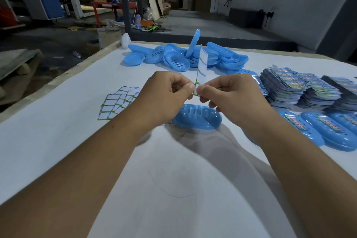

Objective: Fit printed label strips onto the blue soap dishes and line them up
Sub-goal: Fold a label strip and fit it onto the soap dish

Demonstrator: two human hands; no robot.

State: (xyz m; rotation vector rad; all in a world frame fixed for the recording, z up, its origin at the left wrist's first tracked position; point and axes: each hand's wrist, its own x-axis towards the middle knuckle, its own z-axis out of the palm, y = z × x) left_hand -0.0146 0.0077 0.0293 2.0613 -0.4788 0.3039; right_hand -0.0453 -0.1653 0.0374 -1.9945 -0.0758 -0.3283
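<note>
Three labelled dishes (328, 131) lined up right, big pile (185, 57) left; my left hand (166, 92) and right hand (229, 96) pinch a strip (201, 63) over the next dish (197, 119).

The left hand (166, 92) and right hand (229, 94) are bare; both forearms are uncovered, with no sleeves showing.

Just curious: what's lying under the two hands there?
A blue soap dish lies on the white table below the hands, with no label visible on it. Its left end is hidden by the left hand.
</note>
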